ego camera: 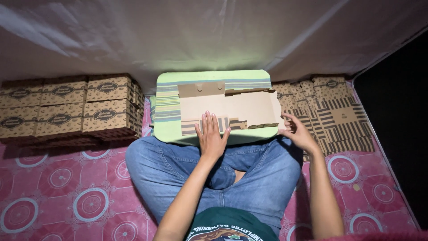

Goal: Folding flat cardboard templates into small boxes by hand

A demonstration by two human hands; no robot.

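Person sits cross-legged w/ a green striped lap tray point(167, 107) across the knees. On it lies a flat cardboard box blank point(229, 107), part-folded: back flap at 12 o'clock stands creased, right side wall at 3 o'clock bent up, front edge at 6 o'clock not yet raised. Judged approx. early-to-mid fold. Blank's long axis runs 9-to-3, printed side down.

Left hand point(211, 136) flat, fingers spread, pressing blank's front strip; grips nothing. Right hand point(299, 133) at blank's 3 o'clock edge, fingers loosely curled, open, touching the side flap.

Finished boxes point(67, 107) stacked at 9 o'clock; unfolded flat blanks point(334, 114) piled at 3 o'clock on the pink patterned mattress point(67, 187).
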